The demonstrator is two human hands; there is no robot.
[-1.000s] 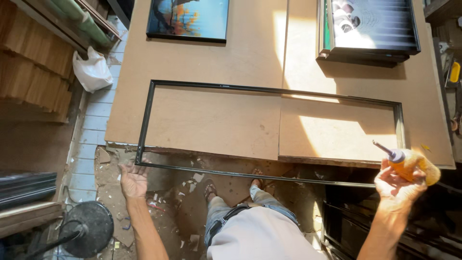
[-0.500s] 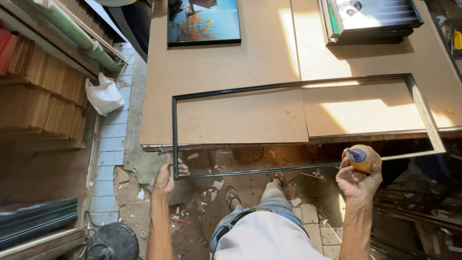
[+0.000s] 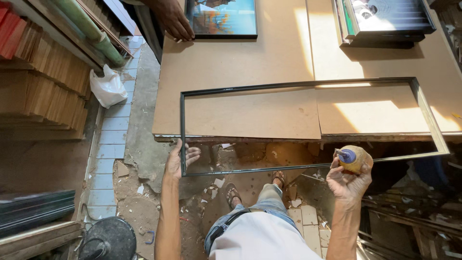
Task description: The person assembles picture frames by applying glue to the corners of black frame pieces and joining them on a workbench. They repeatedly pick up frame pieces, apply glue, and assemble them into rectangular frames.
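A thin dark rectangular frame lies half on a brown board table, its near side hanging past the table's front edge. My left hand grips the frame at its near left corner. My right hand is held up near the frame's near rail, wrapped around a yellowish glue bottle with a blue nozzle.
Another person's hand rests by a framed colourful picture at the table's far edge. A second framed panel lies far right. Stacked wood strips and a white plastic bag are left; a black fan base sits on the littered floor.
The view has shifted, so the frame and table sit further right and nearer. My left hand has closed on the frame's corner. My right hand has drawn the glue bottle inward, towards the near rail.
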